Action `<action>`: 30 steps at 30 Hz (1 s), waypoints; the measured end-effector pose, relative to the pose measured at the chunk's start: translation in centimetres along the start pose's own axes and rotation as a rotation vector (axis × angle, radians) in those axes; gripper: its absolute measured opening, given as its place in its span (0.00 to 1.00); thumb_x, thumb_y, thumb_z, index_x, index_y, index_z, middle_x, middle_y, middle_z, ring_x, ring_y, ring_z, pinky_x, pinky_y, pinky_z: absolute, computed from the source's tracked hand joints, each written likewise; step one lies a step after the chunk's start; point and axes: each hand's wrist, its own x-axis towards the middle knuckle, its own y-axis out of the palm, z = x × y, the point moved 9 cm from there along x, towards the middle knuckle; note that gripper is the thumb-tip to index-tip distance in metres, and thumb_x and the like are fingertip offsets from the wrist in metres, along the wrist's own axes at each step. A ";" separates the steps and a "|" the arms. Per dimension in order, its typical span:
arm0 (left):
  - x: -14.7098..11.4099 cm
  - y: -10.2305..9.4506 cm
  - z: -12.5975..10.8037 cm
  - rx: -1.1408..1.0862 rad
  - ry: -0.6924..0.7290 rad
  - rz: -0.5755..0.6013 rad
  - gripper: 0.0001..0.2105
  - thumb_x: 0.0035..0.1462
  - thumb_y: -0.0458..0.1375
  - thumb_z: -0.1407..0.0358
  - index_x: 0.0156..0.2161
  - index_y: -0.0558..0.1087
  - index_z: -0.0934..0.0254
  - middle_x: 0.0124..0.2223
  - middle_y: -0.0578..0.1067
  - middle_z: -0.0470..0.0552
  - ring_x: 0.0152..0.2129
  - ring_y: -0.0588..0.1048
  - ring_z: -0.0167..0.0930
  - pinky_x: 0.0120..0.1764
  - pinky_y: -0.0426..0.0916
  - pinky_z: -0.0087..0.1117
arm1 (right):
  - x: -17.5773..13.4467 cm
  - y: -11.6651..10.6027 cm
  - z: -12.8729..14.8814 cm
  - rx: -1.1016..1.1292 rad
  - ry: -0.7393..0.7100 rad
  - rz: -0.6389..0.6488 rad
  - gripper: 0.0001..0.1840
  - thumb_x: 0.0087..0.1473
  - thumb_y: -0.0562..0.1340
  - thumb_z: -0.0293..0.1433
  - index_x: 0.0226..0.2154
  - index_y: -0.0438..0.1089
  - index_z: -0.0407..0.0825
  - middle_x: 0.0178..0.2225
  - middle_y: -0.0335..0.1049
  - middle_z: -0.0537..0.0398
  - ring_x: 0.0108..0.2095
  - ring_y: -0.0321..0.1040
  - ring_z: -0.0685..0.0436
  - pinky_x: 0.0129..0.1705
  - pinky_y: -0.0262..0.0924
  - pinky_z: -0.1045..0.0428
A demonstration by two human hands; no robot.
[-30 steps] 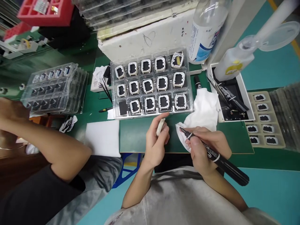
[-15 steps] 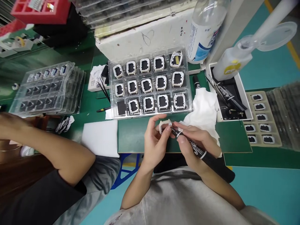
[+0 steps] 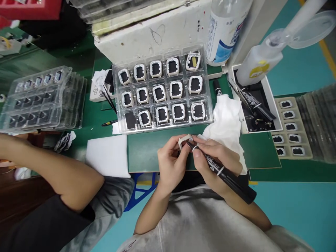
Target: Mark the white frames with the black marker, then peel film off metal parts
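Observation:
Between the thumb and fingers of my left hand (image 3: 172,159) is a pale watch case frame (image 3: 184,138), held above the front edge of the bench. My right hand (image 3: 216,159) grips a black marker pen (image 3: 223,174), its tip end reaching the inside of the frame. Right fingertips also meet the frame's right side. Just beyond my hands lies a clear plastic tray (image 3: 164,127) with rows of similar frames, each over a dark pad. The front left pocket (image 3: 130,120) shows only its dark pad. The pen's very tip is hard to make out.
A white cloth (image 3: 227,119) lies right of the tray, with a second marker (image 3: 217,87) behind it. A white box (image 3: 277,124) holds pens and a pump bottle (image 3: 258,64). White foam (image 3: 107,155) lies left. A co-worker's arm (image 3: 57,171) rests near stacked trays (image 3: 44,101).
The whole view has shifted a little. My right hand and the marker have turned slightly, and the pen's tip end now sits further into the frame. Both hands keep their hold.

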 end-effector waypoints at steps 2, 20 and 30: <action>0.0 -0.1 -0.1 0.027 0.007 -0.009 0.08 0.69 0.69 0.60 0.47 0.85 0.61 0.40 0.86 0.49 0.32 0.81 0.28 0.38 0.75 0.25 | 0.0 0.0 0.0 -0.009 0.010 0.008 0.17 0.61 0.71 0.21 0.50 0.80 0.53 0.51 0.86 0.48 0.52 0.86 0.38 0.57 0.83 0.44; -0.3 -0.1 -0.2 0.167 0.027 -0.023 0.11 0.70 0.67 0.56 0.47 0.84 0.61 0.39 0.85 0.49 0.29 0.78 0.28 0.35 0.73 0.27 | 0.0 -0.1 -0.1 -0.036 0.018 -0.008 0.14 0.62 0.71 0.24 0.48 0.79 0.55 0.49 0.87 0.51 0.49 0.87 0.37 0.55 0.86 0.43; -0.5 -0.3 -0.8 0.180 0.087 0.002 0.06 0.70 0.67 0.62 0.47 0.84 0.61 0.37 0.84 0.47 0.29 0.78 0.27 0.35 0.72 0.25 | 0.1 0.1 0.6 -0.046 -0.084 0.021 0.19 0.59 0.72 0.20 0.49 0.78 0.54 0.47 0.87 0.50 0.48 0.87 0.36 0.56 0.85 0.42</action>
